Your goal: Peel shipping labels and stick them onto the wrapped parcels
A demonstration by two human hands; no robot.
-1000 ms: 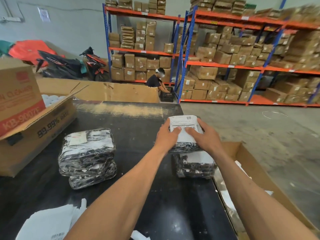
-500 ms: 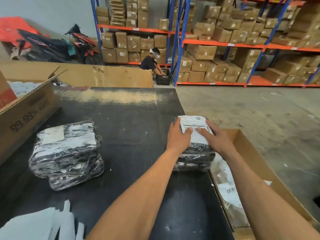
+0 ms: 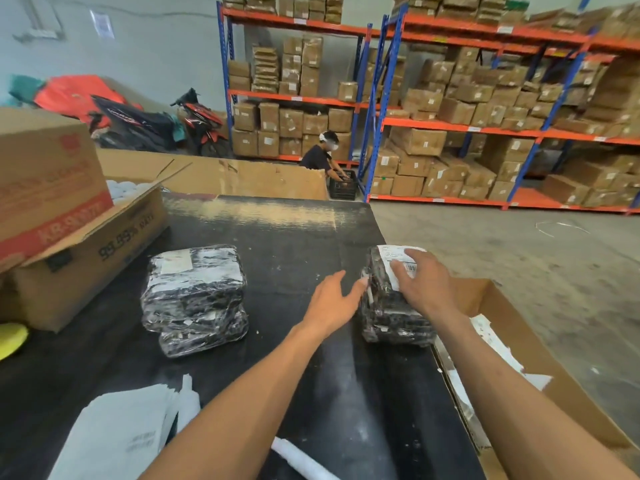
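Note:
A stack of black wrapped parcels (image 3: pixel 391 313) stands at the right edge of the black table (image 3: pixel 284 244). A white shipping label (image 3: pixel 393 258) lies on the top parcel. My right hand (image 3: pixel 427 289) rests flat on that label with the fingers spread. My left hand (image 3: pixel 332 299) hovers open just left of the stack, its fingertips at the parcel's side. A second stack of wrapped parcels (image 3: pixel 195 296) sits on the left half of the table. White label sheets (image 3: pixel 117 434) lie at the near left.
An open cardboard box (image 3: pixel 79 251) with a raised flap stands at the table's left. Another cardboard box (image 3: pixel 540 372) holding white scraps sits low beside the table's right edge. A person (image 3: pixel 320 155) crouches by a black crate in front of the shelving. A yellow object (image 3: pixel 10 336) lies at far left.
My left hand has lifted off the label and drawn back to the left of the stack. My right hand stays on the label. The camera view has tilted up.

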